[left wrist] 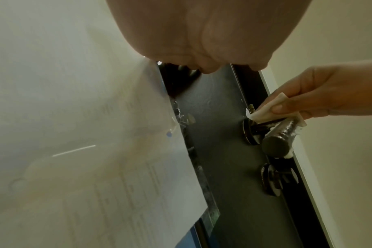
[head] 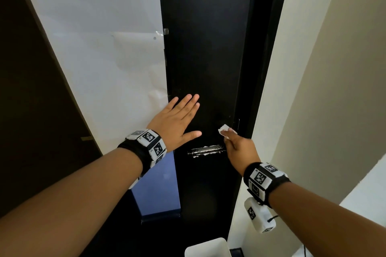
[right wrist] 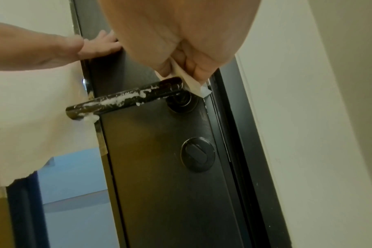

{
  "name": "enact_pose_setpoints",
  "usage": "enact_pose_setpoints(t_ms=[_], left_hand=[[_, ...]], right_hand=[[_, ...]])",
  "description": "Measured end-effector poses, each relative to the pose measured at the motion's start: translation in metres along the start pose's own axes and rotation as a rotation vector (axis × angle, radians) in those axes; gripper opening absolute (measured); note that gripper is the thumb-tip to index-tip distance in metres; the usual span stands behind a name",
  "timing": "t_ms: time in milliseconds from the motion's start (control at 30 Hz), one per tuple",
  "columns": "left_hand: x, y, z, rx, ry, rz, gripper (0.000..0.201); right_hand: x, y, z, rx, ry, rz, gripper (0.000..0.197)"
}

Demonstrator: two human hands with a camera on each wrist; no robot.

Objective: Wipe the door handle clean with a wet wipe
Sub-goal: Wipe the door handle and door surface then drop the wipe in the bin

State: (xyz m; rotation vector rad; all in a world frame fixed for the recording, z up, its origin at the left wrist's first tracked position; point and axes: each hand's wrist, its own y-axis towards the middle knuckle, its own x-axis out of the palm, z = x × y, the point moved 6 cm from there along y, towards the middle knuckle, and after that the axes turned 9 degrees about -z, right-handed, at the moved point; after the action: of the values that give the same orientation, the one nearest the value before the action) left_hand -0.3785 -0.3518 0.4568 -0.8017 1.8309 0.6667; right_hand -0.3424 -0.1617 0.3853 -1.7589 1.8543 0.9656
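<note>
While foam streaks the cylindrical handle (right wrist: 125, 99), right hand (head: 238, 148) pinches folded wipe (head: 224, 129).

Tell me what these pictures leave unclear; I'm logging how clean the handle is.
- Door handle underside: faces away in the head view.
- Wet wipe: mostly covered by the right hand; its soiling cannot be judged.
- Left hand fingertips: hidden by the palm in the left wrist view.
- Print on the paper: blurred in the left wrist view.
- White bin: cut off by the head view's bottom edge.
</note>
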Motion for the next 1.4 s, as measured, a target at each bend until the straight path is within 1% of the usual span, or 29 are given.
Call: enact_pose_setpoints(t_ms=[67, 200, 300, 433, 533, 667, 767, 967, 1400], left_hand=[[0.001, 0.001, 0.000, 0.000, 0.008, 0.012, 0.081], [0.002, 0.001, 0.000, 0.000, 0.020, 0.020, 0.081], [0.002, 0.001, 0.001, 0.000, 0.018, 0.019, 0.081], [0.000, 0.001, 0.002, -0.005, 0.011, 0.015, 0.080], [-0.002, 0.000, 0.002, -0.008, 0.006, 0.009, 0.080], [-0.004, 0.000, 0.003, -0.016, -0.003, 0.002, 0.081], [-0.006, -0.001, 0.004, -0.021, -0.007, 0.001, 0.081], [-0.008, -0.003, 0.005, -0.029, -0.022, 0.004, 0.079], [-0.009, -0.002, 0.004, -0.027, -0.062, 0.000, 0.077]], right_hand=[[0.008, -0.002, 0.001, -0.027, -0.048, -0.044, 0.036], [0.015, -0.004, -0.003, -0.128, -0.180, -0.122, 0.037], [0.015, -0.008, -0.009, -0.122, -0.290, -0.136, 0.037], [0.017, -0.010, -0.019, -0.075, -0.322, -0.141, 0.036], [0.020, -0.013, -0.030, -0.083, -0.378, -0.143, 0.035], [0.022, -0.011, -0.042, -0.060, -0.341, -0.115, 0.030], [0.025, -0.009, -0.050, -0.032, -0.311, -0.144, 0.027], [0.030, -0.009, -0.060, -0.011, -0.308, -0.158, 0.029], [0.053, -0.012, -0.089, -0.059, -0.269, -0.197, 0.025]])
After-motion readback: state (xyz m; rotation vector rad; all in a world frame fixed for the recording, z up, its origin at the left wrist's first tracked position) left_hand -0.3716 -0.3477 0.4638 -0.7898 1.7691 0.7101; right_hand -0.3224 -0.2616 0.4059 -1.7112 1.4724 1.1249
